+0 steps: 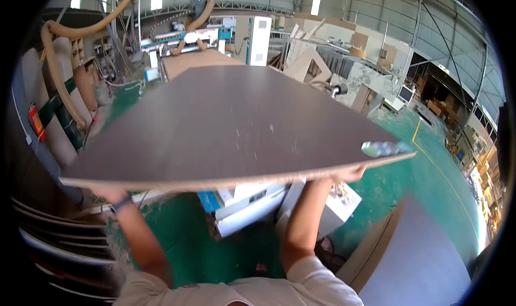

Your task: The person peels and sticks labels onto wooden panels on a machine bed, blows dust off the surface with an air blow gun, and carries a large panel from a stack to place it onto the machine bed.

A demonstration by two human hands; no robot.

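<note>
A large dark brown board (231, 123) with a pale cut edge spans the middle of the view, roughly level. My left hand (110, 192) grips its near edge from below at the left, with a dark band on the wrist. Toward the right end of the same edge, my right hand (349, 175) is wrapped under the board. The board hides most of the fingers of both hands. A shiny sticker (384, 148) lies on the board's near right corner. Several light scuffs mark the board's top.
Beyond the board lies a brown panel (199, 61) on a machine bed. A white machine part (250, 209) is under the board. At the lower right leans a grey panel (419, 257). Stacked sheets (70, 247) stand at lower left, a fire extinguisher (36, 122) at far left.
</note>
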